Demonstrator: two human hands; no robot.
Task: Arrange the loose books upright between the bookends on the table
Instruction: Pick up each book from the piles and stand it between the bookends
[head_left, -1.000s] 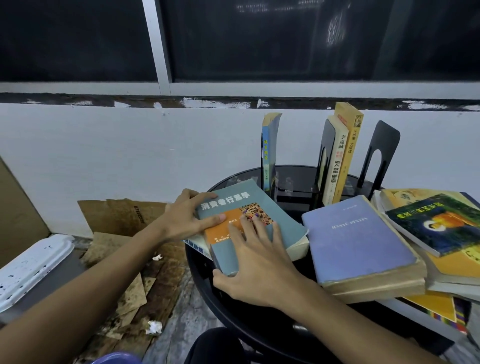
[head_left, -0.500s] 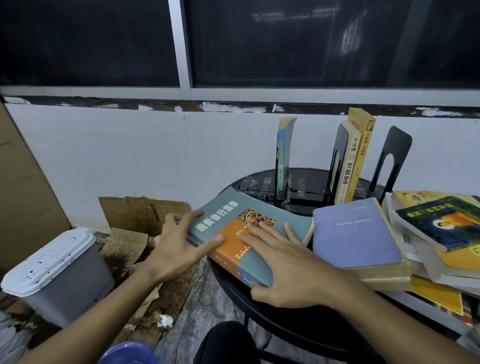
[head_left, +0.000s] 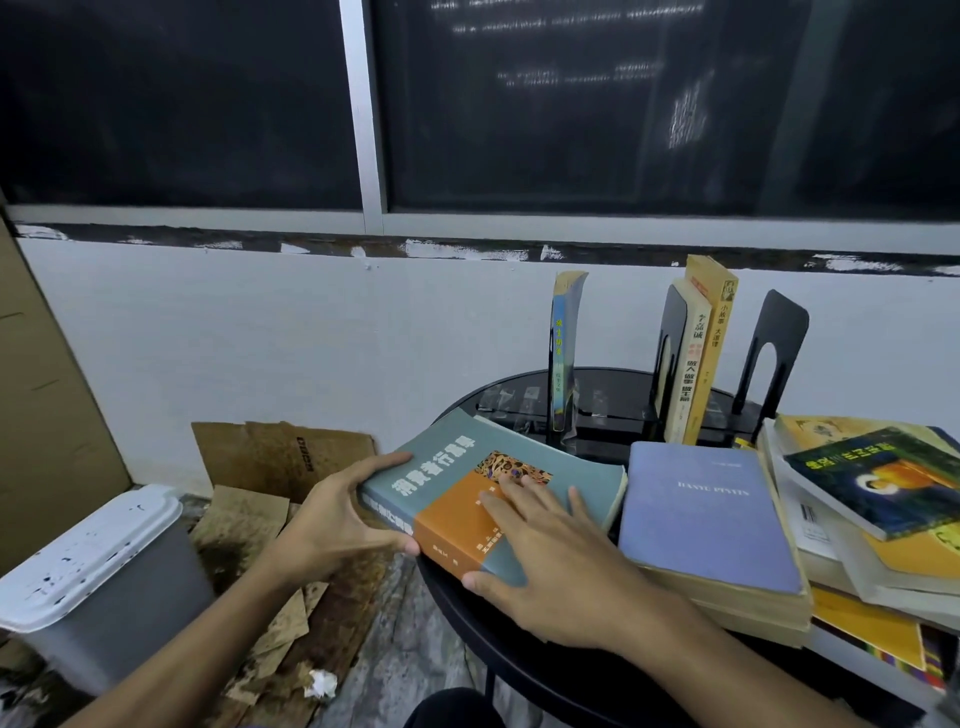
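Both hands are working the teal-and-orange book (head_left: 467, 488) at the counter's (head_left: 470, 616) near edge.
The left hand (head_left: 332, 519) is gripping its spine end, thumb on top, while the right hand (head_left: 550, 561) is pressing flat on the cover, fingers straight. Looks like the pick-up step: next it's needing tipping upright and carrying back between the black bookends (head_left: 774, 353).
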